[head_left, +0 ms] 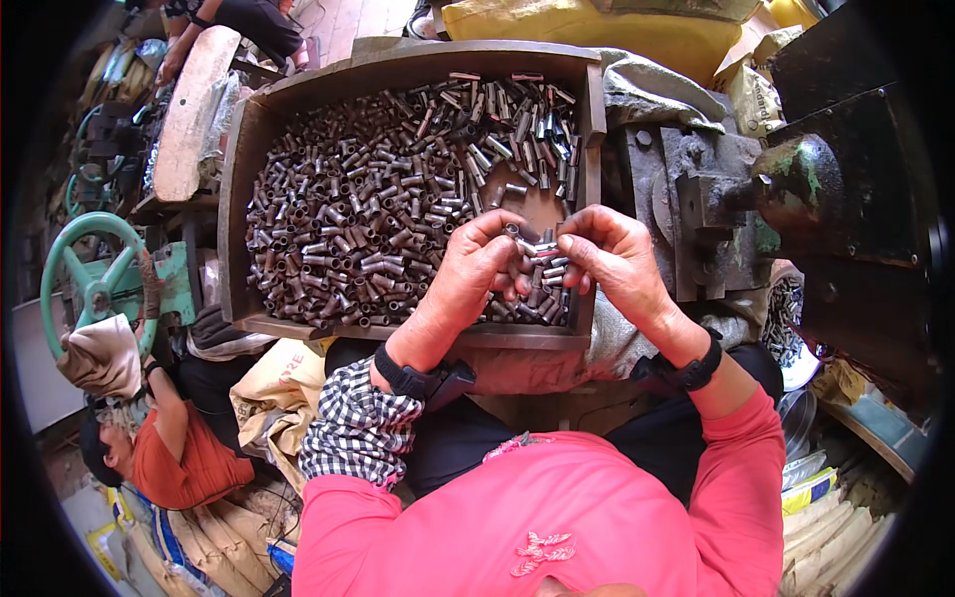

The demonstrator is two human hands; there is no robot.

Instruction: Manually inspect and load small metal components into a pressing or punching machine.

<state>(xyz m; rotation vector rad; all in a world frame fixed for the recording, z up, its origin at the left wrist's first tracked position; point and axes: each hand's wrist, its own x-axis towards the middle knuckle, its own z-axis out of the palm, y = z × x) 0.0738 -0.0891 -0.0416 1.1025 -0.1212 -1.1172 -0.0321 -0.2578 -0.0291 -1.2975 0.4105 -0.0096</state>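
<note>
Over the right part of a shallow wooden tray [413, 62], my two hands meet at chest height. My left hand [476, 267] is closed, with a short metal tube [512, 230] at its thumb and fingertips. Thumb and fingers of my right hand [619, 261] pinch a shiny metal tube [545, 250] with a reddish mark, lying between the hands. Fingers hide part of both pieces. Dull brown metal sleeves [348, 214] heap up across the tray's left and middle. Longer, shinier tubes [522, 124] lie loosely at its far right.
A heavy greasy machine [696, 199] stands close at the tray's right. To the left are a green handwheel [99, 284], a worn wooden board [196, 114] and a co-worker in an orange shirt [189, 463]. Another person sits at the far left. Sacks [284, 398] lie around.
</note>
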